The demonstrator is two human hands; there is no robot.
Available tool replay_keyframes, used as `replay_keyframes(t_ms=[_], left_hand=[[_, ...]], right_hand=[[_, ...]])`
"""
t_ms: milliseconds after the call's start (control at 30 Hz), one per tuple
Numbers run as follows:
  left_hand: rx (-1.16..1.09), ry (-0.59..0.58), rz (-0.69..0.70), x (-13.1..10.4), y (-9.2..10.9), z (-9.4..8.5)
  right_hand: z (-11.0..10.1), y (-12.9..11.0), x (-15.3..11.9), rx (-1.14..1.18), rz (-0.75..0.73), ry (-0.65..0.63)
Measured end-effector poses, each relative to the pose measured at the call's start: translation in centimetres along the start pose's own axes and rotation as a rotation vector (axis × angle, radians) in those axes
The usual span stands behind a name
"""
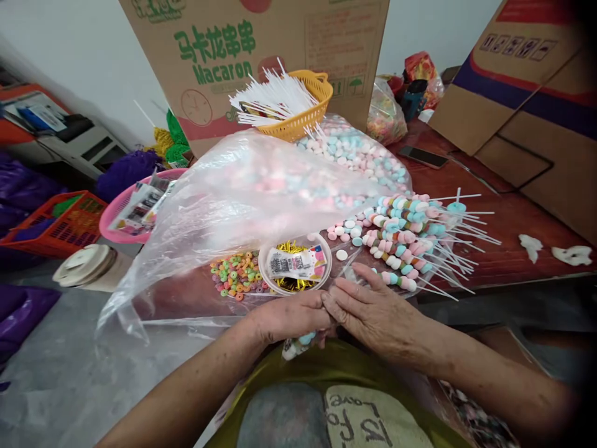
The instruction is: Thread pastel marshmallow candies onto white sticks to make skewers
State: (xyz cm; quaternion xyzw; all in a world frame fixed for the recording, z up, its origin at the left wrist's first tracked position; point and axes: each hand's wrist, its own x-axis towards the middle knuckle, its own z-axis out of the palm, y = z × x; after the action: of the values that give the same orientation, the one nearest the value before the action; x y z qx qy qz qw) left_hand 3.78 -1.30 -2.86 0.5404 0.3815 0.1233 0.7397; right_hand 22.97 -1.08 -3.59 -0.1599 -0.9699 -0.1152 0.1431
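My left hand (pixel 296 313) and my right hand (pixel 373 308) meet at the near table edge. Under my left hand hangs a wrapped candy skewer (pixel 299 346) with pale blue and white pieces; the left fingers are wrapped round it. My right fingers press together beside the left ones, on clear film; what they pinch is hidden. Just beyond stands a round clear tub (pixel 295 287) with gold tinsel and printed packets. Ring candies (pixel 237 274) lie left of it. Finished-looking marshmallow skewers (pixel 405 236) are piled to the right, near loose pink, white and blue candies (pixel 342 231).
A large clear bag of candies (pixel 270 180) covers the table's middle. Behind it are a yellow basket of white sticks (pixel 321 102) and a carton (pixel 205 74). A phone (pixel 423 157) lies right, a pink basket (pixel 109 214) left, and another carton (pixel 527 112) at right.
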Motion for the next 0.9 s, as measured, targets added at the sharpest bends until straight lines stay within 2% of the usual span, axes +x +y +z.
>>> replay_keyframes(t_ms=[167,233,300,333,400,467,533,600,667,733,800,900], left_hand=[[0.005,-0.176,-0.016,-1.4,-0.6,-1.2],[0.197,-0.156,-0.039,-2.2,-0.3,-1.4],[0.629,-0.014,-0.043,-3.1,0.1,-1.3],[0.878,0.086,-0.028,-3.6,0.2,-1.2],[1.286,0.285,0.048,-4.6,0.1,-0.9],[1.507,0.431,0.208,-5.5,-0.5,-0.8],[1.578,0.577,0.388,-6.4,-1.4,-1.0],[1.527,0.733,0.442,-7.2,-2.4,-1.5],[1.344,0.874,0.387,-7.8,-3.4,-2.2],[1.024,0.963,0.321,-8.3,-4.1,-2.9],[0.617,1.003,0.28,-8.4,-4.6,-3.1],[0.018,1.004,0.228,-8.0,-4.8,-3.0]], right_hand=[[1.2,-1.4,0.4,0.046,-0.071,0.063],[1.3,-1.8,1.2,0.051,-0.039,0.057],[1.5,-2.1,2.4,0.139,0.077,-0.024],[1.5,-2.2,3.0,0.257,0.165,-0.085],[1.5,-2.0,4.6,0.653,0.367,-0.224],[1.5,-1.4,6.2,1.138,0.587,-0.374],[1.4,-0.3,7.8,1.526,0.711,-0.539],[1.5,1.2,9.3,1.685,0.623,-0.647],[2.0,3.0,10.5,1.497,0.491,-0.601],[3.2,4.6,11.5,1.149,0.504,-0.461],[4.9,5.5,12.4,0.891,0.595,-0.344],[7.3,5.6,13.4,0.778,0.654,-0.272]])
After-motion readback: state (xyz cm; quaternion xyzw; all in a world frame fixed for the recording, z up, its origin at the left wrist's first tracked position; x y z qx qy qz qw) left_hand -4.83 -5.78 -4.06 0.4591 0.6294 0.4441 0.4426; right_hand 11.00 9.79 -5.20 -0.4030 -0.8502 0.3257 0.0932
